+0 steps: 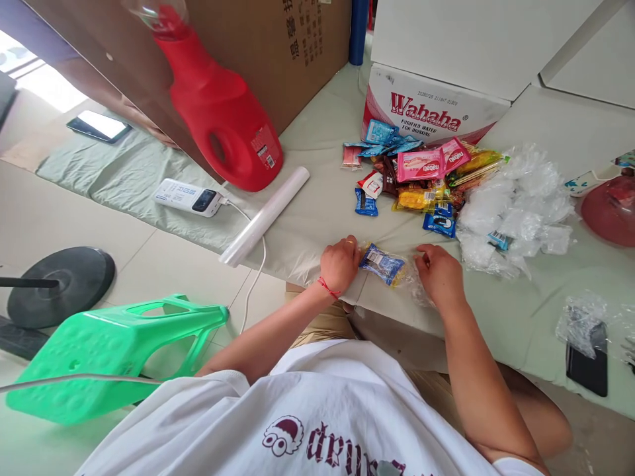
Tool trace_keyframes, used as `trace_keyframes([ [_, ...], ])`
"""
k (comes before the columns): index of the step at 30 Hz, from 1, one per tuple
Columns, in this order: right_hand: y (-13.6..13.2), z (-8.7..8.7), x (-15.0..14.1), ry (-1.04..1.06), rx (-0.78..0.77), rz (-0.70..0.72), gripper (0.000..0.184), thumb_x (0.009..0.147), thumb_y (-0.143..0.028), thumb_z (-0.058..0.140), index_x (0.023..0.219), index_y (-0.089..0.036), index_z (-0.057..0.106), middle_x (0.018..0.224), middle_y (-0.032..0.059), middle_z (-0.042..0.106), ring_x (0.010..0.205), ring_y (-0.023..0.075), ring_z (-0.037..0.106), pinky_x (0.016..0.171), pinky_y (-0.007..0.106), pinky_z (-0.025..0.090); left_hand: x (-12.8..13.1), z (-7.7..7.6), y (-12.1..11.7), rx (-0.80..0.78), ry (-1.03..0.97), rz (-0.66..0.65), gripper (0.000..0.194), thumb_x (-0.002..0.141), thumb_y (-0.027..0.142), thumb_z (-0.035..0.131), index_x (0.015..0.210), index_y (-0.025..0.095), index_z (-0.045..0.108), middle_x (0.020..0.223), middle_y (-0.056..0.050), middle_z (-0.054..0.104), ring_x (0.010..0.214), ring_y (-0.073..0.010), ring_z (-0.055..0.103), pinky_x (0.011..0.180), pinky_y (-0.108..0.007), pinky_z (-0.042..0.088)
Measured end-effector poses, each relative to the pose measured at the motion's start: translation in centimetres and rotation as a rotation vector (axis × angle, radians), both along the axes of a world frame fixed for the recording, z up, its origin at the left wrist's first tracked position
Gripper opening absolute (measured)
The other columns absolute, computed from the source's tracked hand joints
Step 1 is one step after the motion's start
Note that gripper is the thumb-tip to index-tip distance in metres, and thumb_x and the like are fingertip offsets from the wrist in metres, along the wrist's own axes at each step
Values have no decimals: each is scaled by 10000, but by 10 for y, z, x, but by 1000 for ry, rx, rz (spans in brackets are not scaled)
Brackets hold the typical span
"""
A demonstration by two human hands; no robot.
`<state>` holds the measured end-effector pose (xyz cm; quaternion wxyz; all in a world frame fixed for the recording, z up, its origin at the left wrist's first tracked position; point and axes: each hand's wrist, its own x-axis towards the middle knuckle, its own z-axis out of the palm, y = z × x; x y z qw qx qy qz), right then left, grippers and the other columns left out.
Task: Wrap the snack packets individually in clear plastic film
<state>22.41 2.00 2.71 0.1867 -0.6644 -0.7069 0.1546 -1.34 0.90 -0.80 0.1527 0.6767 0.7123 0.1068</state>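
At the centre of the frame, a blue packet (381, 263) lies in clear film (413, 283) between the hands; the film's edges are hard to make out. The left hand (341, 266), knuckles up, curls by its left end; the right hand (441, 274) bends at its right. Both undersides are hidden, so I cannot tell whether either pinches the film. At lower right, crumpled plastic (584, 322) partly covers a black phone (590, 371).
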Motion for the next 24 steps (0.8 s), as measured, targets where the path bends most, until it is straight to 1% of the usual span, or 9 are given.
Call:
trace_keyframes([
  [2, -8, 12, -5, -82, 217, 4, 302, 998, -284, 508, 1097, -161, 766, 984, 133, 691, 940, 280, 630, 812, 402, 507, 2, -1, 0, -37, -25, 39, 247, 1026, 329, 520, 1192, 193, 642, 951, -87, 762, 909, -266, 720, 826, -350, 496],
  [4, -19, 21, -19, -61, 371, 148, 330, 1038, -282, 477, 1177, -179, 758, 1064, 138, 681, 1029, 283, 608, 878, 410, 509, 2, -1, 0, -57, -55, 64, 320, 1012, 366, 554, 1270, 196, 636, 976, -87, 774, 942, -276, 725, 842, -349, 494],
  [6, -27, 23, -35, -48, 368, 369, 328, 1053, -281, 491, 1262, -236, 740, 1162, 113, 688, 1052, 266, 593, 892, 389, 510, 0, 0, 3, -61, -92, 67, 319, 993, 377, 583, 1250, 212, 673, 1031, -90, 778, 966, -279, 723, 830, -342, 491],
  [8, -28, 16, -47, -82, 269, 494, 326, 1052, -274, 508, 1283, -273, 738, 1243, 90, 690, 1041, 263, 580, 862, 381, 509, -5, 2, 8, -80, -153, 79, 224, 959, 345, 624, 1101, 215, 738, 1014, -82, 777, 931, -264, 717, 786, -326, 481],
  [11, -22, -2, -51, -87, 154, 473, 340, 1053, -257, 500, 1288, -277, 745, 1276, 89, 686, 1033, 270, 565, 885, 399, 503, -13, 8, 23, -112, -376, 132, 141, 909, 286, 666, 885, 169, 742, 834, -58, 745, 763, -202, 666, 690, -292, 452],
  [15, -18, -13, -50, -19, 111, 430, 340, 1034, -229, 525, 1277, -275, 759, 1282, 99, 677, 1026, 266, 561, 933, 416, 499, -5, 24, 34, -107, -626, 81, 143, 891, 246, 660, 837, 130, 726, 755, -38, 713, 660, -144, 596, 638, -266, 440],
  [17, -19, -13, -50, 23, 97, 404, 332, 1020, -213, 534, 1239, -261, 778, 1272, 113, 682, 1030, 272, 564, 926, 426, 508, 7, 33, 27, -106, -623, 13, 104, 871, 210, 669, 816, 152, 736, 756, -28, 718, 687, -152, 612, 672, -273, 452],
  [20, -19, -14, -46, 173, 48, 375, 303, 998, -219, 555, 1160, -273, 805, 1291, 101, 694, 1077, 276, 587, 979, 463, 508, 22, 37, 5, -6, -537, -99, 217, 945, 211, 576, 805, 183, 739, 779, -40, 704, 760, -181, 635, 743, -295, 468],
  [24, -17, -21, -30, 674, -154, 280, 325, 949, -343, 627, 1248, -310, 750, 1274, 51, 726, 1067, 223, 662, 997, 424, 534, 25, 24, -18, 120, -479, -182, 300, 1025, 235, 470, 984, 193, 765, 913, -70, 687, 843, -191, 656, 788, -297, 498],
])
